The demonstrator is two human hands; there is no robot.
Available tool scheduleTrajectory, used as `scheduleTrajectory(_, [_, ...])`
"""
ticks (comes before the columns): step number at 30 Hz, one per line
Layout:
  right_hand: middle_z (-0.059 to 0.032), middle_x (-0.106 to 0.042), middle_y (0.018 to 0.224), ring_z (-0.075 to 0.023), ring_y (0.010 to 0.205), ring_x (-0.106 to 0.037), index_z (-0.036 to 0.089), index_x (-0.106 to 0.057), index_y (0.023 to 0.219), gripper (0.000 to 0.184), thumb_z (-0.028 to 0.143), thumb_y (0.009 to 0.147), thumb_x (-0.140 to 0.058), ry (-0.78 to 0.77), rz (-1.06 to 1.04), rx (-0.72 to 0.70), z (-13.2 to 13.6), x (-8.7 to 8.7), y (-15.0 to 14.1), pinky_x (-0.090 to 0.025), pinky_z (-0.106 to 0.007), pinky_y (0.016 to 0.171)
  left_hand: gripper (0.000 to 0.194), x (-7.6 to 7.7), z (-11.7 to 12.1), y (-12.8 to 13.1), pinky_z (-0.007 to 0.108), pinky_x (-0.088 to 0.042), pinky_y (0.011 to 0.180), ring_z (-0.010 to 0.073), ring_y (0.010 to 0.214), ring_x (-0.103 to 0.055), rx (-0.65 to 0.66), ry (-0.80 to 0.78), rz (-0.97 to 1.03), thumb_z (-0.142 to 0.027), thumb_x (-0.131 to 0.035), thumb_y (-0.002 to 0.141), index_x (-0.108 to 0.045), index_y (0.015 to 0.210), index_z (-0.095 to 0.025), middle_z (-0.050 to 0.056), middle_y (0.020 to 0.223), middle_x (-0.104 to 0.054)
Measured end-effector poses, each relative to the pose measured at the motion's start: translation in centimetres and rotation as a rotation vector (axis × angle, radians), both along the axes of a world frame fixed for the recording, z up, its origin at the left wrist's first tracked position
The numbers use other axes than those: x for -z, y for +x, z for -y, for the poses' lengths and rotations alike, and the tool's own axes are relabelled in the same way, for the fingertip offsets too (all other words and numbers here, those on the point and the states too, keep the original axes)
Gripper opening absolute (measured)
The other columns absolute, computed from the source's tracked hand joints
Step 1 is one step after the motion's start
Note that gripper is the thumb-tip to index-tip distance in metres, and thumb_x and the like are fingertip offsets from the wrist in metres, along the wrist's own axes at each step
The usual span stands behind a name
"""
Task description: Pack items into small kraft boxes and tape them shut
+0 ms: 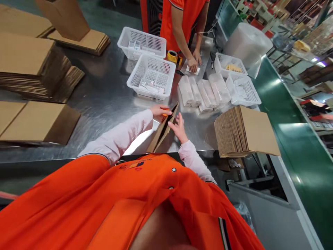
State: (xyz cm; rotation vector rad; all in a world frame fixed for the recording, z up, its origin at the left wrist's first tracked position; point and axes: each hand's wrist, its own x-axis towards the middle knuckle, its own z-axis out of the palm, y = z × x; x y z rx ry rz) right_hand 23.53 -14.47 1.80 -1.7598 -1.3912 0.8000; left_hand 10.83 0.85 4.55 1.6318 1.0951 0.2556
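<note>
A folded cardboard box (161, 133) stands narrow and partly opened at the table's front edge, a dark gap between its walls. My left hand (159, 111) grips the box's upper left side, fingers closed at its edge. Something small and orange (164, 110) shows by those fingers; I cannot make out what it is. On the other side, my right hand (179, 128) has its fingers apart, the thumb reaching to the box's right wall. Whether that thumb presses on the cardboard is hard to see.
Flattened boxes are stacked at left (26, 57) and right (244, 132). White baskets (153, 74) and wrapped packs (205, 92) lie beyond my hands on the metal table (104, 97). A co-worker's hands (194, 62) handle a small white item across from me. A green conveyor (293, 139) runs at right.
</note>
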Motion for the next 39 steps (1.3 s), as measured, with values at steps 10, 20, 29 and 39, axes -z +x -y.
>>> scheduleTrajectory(10, [-0.0223, -0.080, 0.113, -0.0318, 0.110, -0.076, 0.007, -0.078, 0.124, 0.039, 0.038, 0.104, -0.062, -0.310, 0.916, -1.125, 1.4, -10.8, -5.5, -0.055, -0.038, 0.094, 0.063, -5.7, -2.6, -1.8, 0.048, -0.040, 0.116, 0.0424, 0.138, -0.052, 0.419, 0.676, -0.632, -0.009, -0.073, 0.077, -0.079, 0.139, -0.022, 0.017, 0.154, -0.051])
scheduleTrajectory(20, [-0.0299, -0.066, 0.135, -0.0427, 0.129, -0.060, 0.003, -0.071, 0.124, 0.082, 0.057, 0.069, -0.099, -0.189, 0.964, -0.749, -0.7, -7.1, -9.1, -0.053, -0.048, 0.106, 0.039, -4.2, -1.0, -9.4, 0.052, -0.034, 0.117, 0.0410, 0.133, -0.053, 0.656, 0.745, -0.651, -0.024, -0.064, 0.090, -0.085, 0.123, -0.025, 0.015, 0.133, -0.065])
scheduleTrajectory(29, [-0.0446, -0.039, 0.160, -0.0491, 0.127, -0.058, -0.004, -0.054, 0.145, 0.109, 0.053, 0.065, -0.101, -0.193, 0.935, -0.485, -0.3, -5.7, -9.4, -0.054, -0.057, 0.105, 0.042, -4.6, 1.7, -10.9, 0.059, -0.034, 0.113, 0.0471, 0.127, -0.053, 0.461, 0.782, -0.411, -0.044, -0.080, 0.083, -0.086, 0.117, -0.020, 0.020, 0.119, -0.063])
scheduleTrajectory(39, [-0.0423, -0.067, 0.132, -0.0609, 0.141, -0.050, -0.003, -0.080, 0.112, 0.073, 0.063, 0.082, -0.087, -0.387, 0.723, -0.333, -0.2, -3.7, -7.6, -0.032, -0.076, 0.114, 0.075, 1.3, 6.5, -13.1, 0.042, -0.051, 0.109, 0.0325, 0.119, -0.064, 0.130, 0.174, -0.047, -0.077, -0.061, 0.091, -0.081, 0.130, -0.016, 0.016, 0.127, -0.067])
